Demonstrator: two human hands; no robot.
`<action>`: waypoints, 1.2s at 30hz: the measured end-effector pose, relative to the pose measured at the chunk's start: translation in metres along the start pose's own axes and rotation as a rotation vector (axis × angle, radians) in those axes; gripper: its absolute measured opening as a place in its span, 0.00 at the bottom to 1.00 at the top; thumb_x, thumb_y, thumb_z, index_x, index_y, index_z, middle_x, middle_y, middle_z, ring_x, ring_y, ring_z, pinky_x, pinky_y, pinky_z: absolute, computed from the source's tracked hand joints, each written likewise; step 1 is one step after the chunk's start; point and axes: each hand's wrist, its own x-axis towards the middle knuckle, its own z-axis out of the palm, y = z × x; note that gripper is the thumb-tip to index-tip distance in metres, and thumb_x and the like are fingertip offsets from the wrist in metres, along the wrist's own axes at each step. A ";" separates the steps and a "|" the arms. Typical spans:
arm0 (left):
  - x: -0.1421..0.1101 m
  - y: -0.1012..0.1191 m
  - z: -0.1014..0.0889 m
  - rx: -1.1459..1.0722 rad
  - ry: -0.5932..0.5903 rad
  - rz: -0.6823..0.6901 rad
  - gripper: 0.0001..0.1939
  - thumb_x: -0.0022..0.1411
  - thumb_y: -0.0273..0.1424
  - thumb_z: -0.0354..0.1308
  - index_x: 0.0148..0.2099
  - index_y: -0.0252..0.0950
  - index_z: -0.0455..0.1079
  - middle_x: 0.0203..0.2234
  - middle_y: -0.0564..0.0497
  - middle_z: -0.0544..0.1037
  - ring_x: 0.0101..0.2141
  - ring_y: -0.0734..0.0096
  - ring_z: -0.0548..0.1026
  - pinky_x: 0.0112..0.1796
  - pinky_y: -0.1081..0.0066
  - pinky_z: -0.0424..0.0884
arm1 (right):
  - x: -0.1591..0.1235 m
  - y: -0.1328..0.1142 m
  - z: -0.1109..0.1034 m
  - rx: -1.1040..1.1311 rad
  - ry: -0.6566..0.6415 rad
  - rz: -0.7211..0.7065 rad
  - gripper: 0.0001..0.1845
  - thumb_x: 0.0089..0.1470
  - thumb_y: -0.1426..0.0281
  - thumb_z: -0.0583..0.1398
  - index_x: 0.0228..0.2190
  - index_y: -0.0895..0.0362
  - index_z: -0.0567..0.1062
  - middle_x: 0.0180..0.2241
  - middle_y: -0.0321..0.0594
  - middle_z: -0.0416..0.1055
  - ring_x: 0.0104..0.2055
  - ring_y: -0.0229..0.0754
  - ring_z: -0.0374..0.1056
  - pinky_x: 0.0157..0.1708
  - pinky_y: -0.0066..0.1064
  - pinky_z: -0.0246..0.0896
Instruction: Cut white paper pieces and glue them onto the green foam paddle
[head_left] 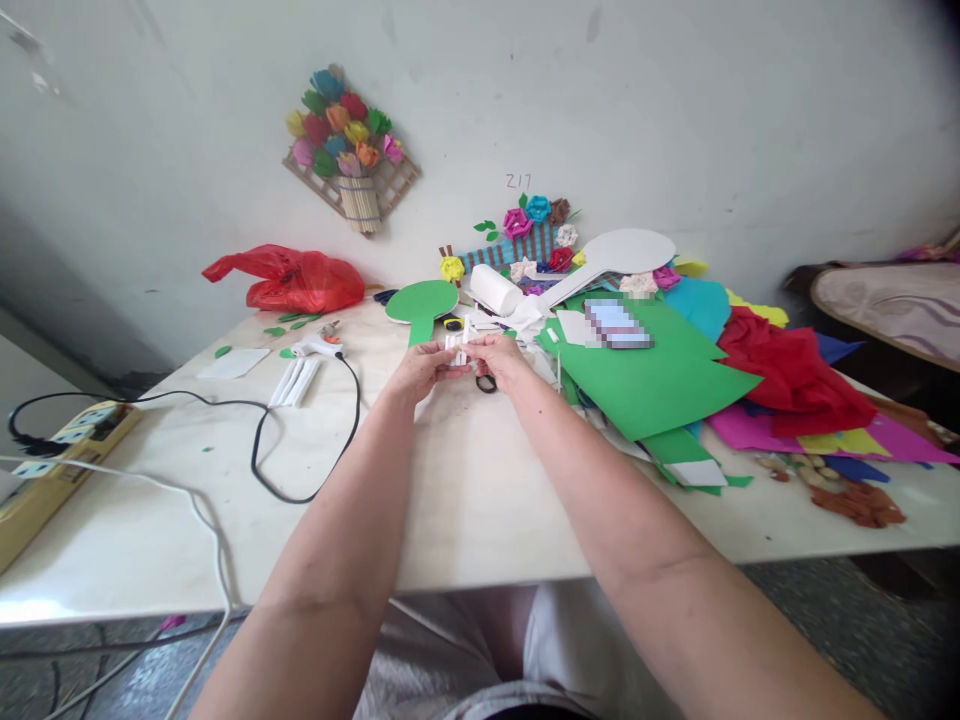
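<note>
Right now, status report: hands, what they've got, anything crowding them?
Left hand and right hand: both on small white piece. Green paper crowds the right side. Glue gun lies left, apart from both.

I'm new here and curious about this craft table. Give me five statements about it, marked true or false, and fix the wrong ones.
1. The left hand and right hand are both at small white pieces. True.
2. The red plastic bag hangs on the wall. False: it lies on the table.
3. A white glue gun lies left of the hands. True.
4. The wall bouquet has only yellow flowers. False: its flowers are many colours.
5. The power strip is on the table's left side. True.
</note>
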 end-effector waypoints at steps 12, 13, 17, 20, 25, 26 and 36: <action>0.000 0.000 0.001 -0.055 -0.003 0.012 0.01 0.53 0.20 0.58 0.31 0.25 0.70 0.24 0.46 0.76 0.26 0.72 0.77 0.30 0.76 0.74 | 0.003 0.006 -0.001 0.060 -0.074 0.001 0.06 0.46 0.76 0.63 0.23 0.61 0.69 0.14 0.29 0.64 0.14 0.28 0.59 0.11 0.19 0.51; 0.000 0.000 0.001 -0.057 -0.011 0.015 0.01 0.53 0.20 0.58 0.31 0.25 0.70 0.24 0.46 0.76 0.27 0.72 0.77 0.31 0.76 0.74 | 0.003 0.006 -0.001 0.062 -0.080 0.000 0.06 0.46 0.76 0.63 0.23 0.61 0.70 0.15 0.29 0.64 0.14 0.28 0.59 0.11 0.19 0.51; 0.001 0.000 -0.001 -0.059 -0.043 0.030 0.03 0.54 0.21 0.58 0.33 0.25 0.71 0.26 0.45 0.76 0.28 0.71 0.77 0.31 0.76 0.74 | 0.003 0.008 -0.002 0.082 -0.105 -0.012 0.05 0.46 0.76 0.63 0.29 0.61 0.72 0.16 0.29 0.65 0.14 0.28 0.58 0.11 0.19 0.51; 0.000 0.001 0.000 -0.048 -0.034 0.021 0.04 0.53 0.21 0.59 0.34 0.26 0.71 0.27 0.45 0.77 0.28 0.72 0.77 0.32 0.76 0.74 | 0.004 0.009 -0.002 0.080 -0.119 -0.022 0.08 0.45 0.75 0.64 0.31 0.60 0.74 0.17 0.28 0.65 0.14 0.27 0.57 0.11 0.19 0.50; -0.002 0.003 0.002 -0.042 -0.006 0.007 0.03 0.53 0.21 0.59 0.33 0.26 0.71 0.26 0.45 0.77 0.27 0.71 0.77 0.29 0.77 0.74 | 0.005 0.011 -0.001 0.064 -0.115 -0.027 0.10 0.42 0.72 0.66 0.30 0.61 0.74 0.16 0.29 0.65 0.15 0.27 0.57 0.11 0.19 0.50; -0.002 0.003 0.002 -0.042 -0.002 0.004 0.02 0.53 0.20 0.58 0.32 0.27 0.70 0.26 0.45 0.77 0.26 0.71 0.77 0.29 0.77 0.74 | 0.006 0.011 -0.001 0.065 -0.112 -0.025 0.11 0.41 0.71 0.67 0.30 0.61 0.74 0.16 0.29 0.65 0.15 0.27 0.57 0.11 0.19 0.50; -0.001 0.002 0.001 -0.052 -0.006 -0.002 0.02 0.53 0.21 0.58 0.33 0.28 0.69 0.25 0.46 0.77 0.25 0.71 0.77 0.27 0.77 0.74 | 0.007 0.013 0.002 0.101 -0.103 -0.003 0.09 0.42 0.72 0.66 0.29 0.61 0.74 0.17 0.28 0.64 0.15 0.27 0.56 0.11 0.19 0.49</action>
